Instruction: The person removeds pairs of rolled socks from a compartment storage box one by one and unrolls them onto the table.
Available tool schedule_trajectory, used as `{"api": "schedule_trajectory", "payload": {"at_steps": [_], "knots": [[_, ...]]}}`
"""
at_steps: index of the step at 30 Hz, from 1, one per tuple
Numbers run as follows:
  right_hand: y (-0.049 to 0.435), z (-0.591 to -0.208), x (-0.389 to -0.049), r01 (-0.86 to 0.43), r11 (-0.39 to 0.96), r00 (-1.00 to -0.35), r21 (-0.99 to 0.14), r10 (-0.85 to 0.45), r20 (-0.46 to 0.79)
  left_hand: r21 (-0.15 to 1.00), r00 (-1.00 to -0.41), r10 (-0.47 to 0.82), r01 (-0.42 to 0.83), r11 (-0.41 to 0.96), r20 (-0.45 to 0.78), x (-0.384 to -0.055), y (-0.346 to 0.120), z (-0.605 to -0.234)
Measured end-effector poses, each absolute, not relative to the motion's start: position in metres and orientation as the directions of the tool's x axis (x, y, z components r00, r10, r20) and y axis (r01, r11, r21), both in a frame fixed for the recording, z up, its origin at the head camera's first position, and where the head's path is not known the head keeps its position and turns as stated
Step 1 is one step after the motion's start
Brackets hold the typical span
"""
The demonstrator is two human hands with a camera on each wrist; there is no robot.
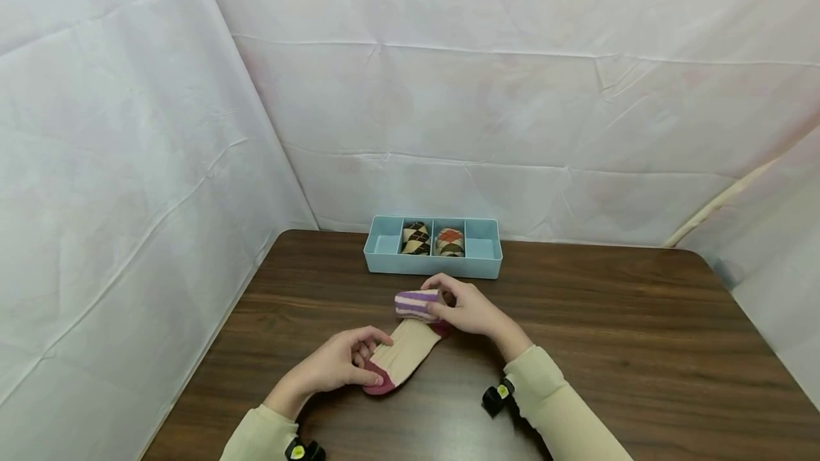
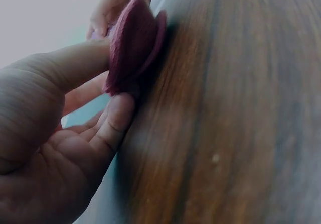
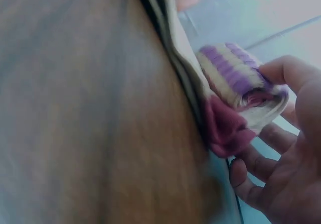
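Observation:
A cream sock (image 1: 407,349) with maroon toe and heel lies over the wooden table, its purple-and-white striped end (image 1: 415,303) rolled up. My left hand (image 1: 339,360) pinches the maroon toe (image 2: 134,40), thumb on one side and a finger underneath in the left wrist view. At the far end my right hand (image 1: 469,308) holds the striped roll, its thumb on the stripes and its other fingers around the back. The right wrist view shows the coiled layers of the roll (image 3: 235,76) beside the maroon heel (image 3: 225,126).
Behind the hands stands a light blue divided box (image 1: 432,265) near the table's back edge. Its two middle compartments hold an argyle rolled sock (image 1: 416,239) and an orange-patterned rolled sock (image 1: 450,240). White cloth (image 1: 448,105) hangs behind the table (image 1: 640,347) and along its sides.

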State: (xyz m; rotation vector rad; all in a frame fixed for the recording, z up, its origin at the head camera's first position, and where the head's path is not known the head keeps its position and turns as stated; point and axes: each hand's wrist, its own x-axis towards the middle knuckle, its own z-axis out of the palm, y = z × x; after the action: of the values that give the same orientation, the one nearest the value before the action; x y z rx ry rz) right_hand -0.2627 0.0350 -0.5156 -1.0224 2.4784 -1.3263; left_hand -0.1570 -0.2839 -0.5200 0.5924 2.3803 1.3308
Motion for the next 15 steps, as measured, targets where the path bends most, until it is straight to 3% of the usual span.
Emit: {"api": "schedule_trajectory", "payload": {"at_steps": [9, 15], "knots": [[0.05, -0.517, -0.271, -0.459, 0.43, -0.794, -0.777, -0.592, 0.141, 0.855, -0.818, 0.568, 0.229, 0.466, -0.09, -0.155, -0.286, -0.519], [0.052, -0.52, -0.274, -0.563, 0.445, -0.76, -0.696, -0.61, 0.225, 0.855, -0.824, 0.559, 0.219, 0.47, -0.097, -0.156, -0.286, -0.52]]}}
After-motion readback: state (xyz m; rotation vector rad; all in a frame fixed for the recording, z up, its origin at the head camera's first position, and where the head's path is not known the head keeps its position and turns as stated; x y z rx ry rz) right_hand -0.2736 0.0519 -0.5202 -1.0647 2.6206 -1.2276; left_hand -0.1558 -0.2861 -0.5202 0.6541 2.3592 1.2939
